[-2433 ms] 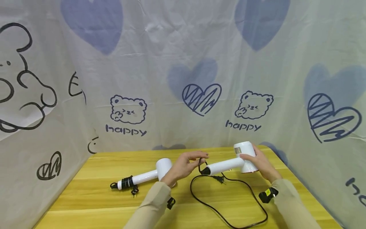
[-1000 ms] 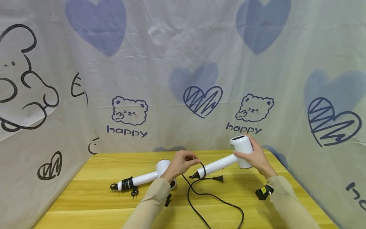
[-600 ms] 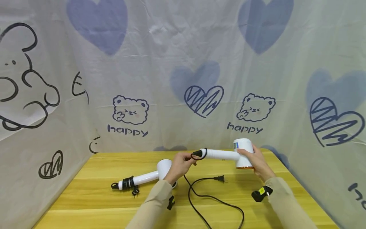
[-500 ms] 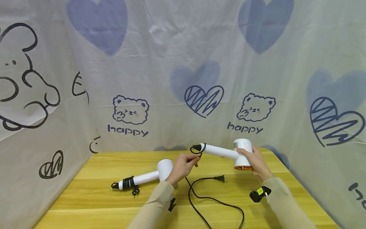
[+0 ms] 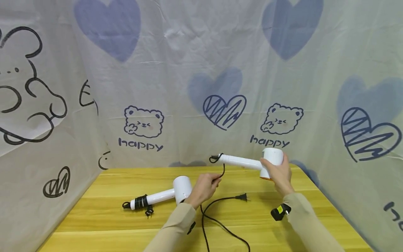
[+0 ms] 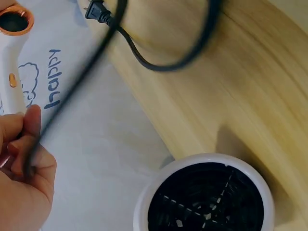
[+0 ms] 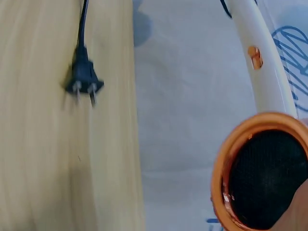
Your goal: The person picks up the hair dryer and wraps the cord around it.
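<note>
My right hand (image 5: 280, 173) grips the barrel of a white hair dryer (image 5: 241, 162), held above the table with its handle pointing left. In the right wrist view its copper-coloured rim (image 7: 220, 178) and dark grille show. One loop of black cord circles the handle's end. Below that end my left hand (image 5: 203, 189) pinches the cord (image 6: 82, 73) between thumb and fingers. The rest of the cord hangs and crosses itself on the table, its two-pin plug (image 5: 241, 197) lying right of the left hand.
A second white hair dryer (image 5: 160, 196) lies left on the wooden table (image 5: 104, 224), its cord wound round the handle and its barrel partly behind my left hand. Printed cloth walls (image 5: 182, 140) enclose the table at the back and sides.
The held dryer's handle has risen from slanting down to nearly level, tipping slightly up at its end. My left hand went round the handle's end with the cord and is now lower, below it.
</note>
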The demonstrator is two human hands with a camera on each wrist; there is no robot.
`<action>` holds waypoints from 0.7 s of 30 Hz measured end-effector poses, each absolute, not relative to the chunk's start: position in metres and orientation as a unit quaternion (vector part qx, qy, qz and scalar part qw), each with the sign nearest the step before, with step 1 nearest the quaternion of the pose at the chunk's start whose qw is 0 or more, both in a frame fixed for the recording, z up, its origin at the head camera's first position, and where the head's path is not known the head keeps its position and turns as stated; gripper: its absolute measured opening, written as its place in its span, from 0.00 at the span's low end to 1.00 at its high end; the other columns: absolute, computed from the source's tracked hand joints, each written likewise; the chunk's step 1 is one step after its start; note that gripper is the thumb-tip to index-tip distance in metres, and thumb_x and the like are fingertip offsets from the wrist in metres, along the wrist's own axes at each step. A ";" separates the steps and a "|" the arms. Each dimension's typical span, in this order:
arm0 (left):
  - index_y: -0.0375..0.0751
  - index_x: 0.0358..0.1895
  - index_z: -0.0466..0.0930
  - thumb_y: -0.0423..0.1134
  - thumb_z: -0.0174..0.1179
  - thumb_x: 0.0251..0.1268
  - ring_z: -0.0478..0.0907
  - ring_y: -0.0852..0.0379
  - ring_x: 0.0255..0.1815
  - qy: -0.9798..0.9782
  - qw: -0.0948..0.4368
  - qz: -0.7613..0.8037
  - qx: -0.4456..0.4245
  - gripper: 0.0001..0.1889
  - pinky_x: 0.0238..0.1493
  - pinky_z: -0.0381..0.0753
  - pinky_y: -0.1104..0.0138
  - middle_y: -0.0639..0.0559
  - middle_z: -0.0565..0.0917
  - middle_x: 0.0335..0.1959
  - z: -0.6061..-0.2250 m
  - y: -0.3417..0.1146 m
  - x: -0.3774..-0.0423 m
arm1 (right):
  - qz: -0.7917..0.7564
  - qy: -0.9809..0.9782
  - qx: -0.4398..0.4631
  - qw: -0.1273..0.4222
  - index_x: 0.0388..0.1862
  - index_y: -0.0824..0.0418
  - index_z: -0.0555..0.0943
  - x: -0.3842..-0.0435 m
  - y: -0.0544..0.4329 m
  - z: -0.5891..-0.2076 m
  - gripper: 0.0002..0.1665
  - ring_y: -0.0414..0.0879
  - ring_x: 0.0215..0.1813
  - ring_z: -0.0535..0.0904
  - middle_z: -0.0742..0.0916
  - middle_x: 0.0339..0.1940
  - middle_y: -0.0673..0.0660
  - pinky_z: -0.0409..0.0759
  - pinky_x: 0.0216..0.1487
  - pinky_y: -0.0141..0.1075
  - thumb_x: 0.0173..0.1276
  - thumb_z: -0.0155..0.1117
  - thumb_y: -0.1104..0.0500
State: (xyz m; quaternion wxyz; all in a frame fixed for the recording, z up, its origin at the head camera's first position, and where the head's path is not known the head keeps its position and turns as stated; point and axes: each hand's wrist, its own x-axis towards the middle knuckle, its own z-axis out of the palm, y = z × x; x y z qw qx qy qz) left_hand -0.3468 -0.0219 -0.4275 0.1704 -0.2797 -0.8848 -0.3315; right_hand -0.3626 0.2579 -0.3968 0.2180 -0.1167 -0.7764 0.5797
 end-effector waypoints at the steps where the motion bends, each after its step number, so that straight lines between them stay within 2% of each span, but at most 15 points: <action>1: 0.41 0.47 0.87 0.35 0.55 0.73 0.75 0.67 0.24 -0.886 0.174 -0.327 -0.279 0.10 0.27 0.74 0.74 0.51 0.86 0.29 -0.427 -0.022 -0.347 | 0.560 -0.786 -0.113 0.238 0.80 0.48 0.51 -0.363 0.258 -0.395 0.57 0.59 0.59 0.72 0.73 0.66 0.64 0.78 0.53 0.50 0.59 0.73 0.46; 4: 0.41 0.45 0.87 0.35 0.57 0.72 0.78 0.63 0.27 -0.893 0.189 -0.306 -0.271 0.09 0.29 0.76 0.72 0.50 0.87 0.32 -0.424 -0.022 -0.348 | 0.492 -0.816 -0.088 0.292 0.78 0.45 0.53 -0.363 0.259 -0.389 0.56 0.60 0.52 0.77 0.77 0.59 0.64 0.79 0.44 0.49 0.56 0.75 0.47; 7: 0.42 0.43 0.88 0.36 0.60 0.70 0.82 0.60 0.32 -0.899 0.200 -0.289 -0.260 0.07 0.33 0.79 0.70 0.51 0.88 0.36 -0.421 -0.022 -0.348 | 0.414 -0.844 -0.049 0.338 0.77 0.43 0.56 -0.364 0.261 -0.384 0.56 0.61 0.45 0.79 0.80 0.53 0.64 0.76 0.36 0.46 0.54 0.76 0.48; 11: 0.43 0.39 0.88 0.37 0.62 0.68 0.83 0.58 0.33 -0.900 0.218 -0.271 -0.261 0.06 0.33 0.80 0.67 0.51 0.89 0.34 -0.416 -0.024 -0.349 | 0.343 -0.862 0.021 0.372 0.76 0.44 0.60 -0.364 0.267 -0.379 0.55 0.61 0.41 0.79 0.82 0.51 0.63 0.74 0.31 0.45 0.50 0.78 0.51; 16: 0.46 0.37 0.88 0.39 0.64 0.66 0.82 0.58 0.32 -0.897 0.260 -0.243 -0.263 0.04 0.32 0.80 0.67 0.54 0.87 0.33 -0.412 -0.026 -0.351 | 0.328 -0.865 0.118 0.361 0.73 0.46 0.65 -0.366 0.277 -0.374 0.54 0.60 0.41 0.80 0.83 0.54 0.62 0.77 0.35 0.48 0.46 0.81 0.54; 21: 0.49 0.38 0.88 0.43 0.65 0.66 0.80 0.61 0.30 -0.898 0.255 -0.253 -0.256 0.05 0.30 0.76 0.70 0.57 0.85 0.33 -0.414 -0.028 -0.353 | 0.366 -0.863 0.166 0.307 0.74 0.45 0.63 -0.364 0.287 -0.371 0.56 0.59 0.41 0.80 0.82 0.55 0.63 0.77 0.36 0.44 0.47 0.82 0.57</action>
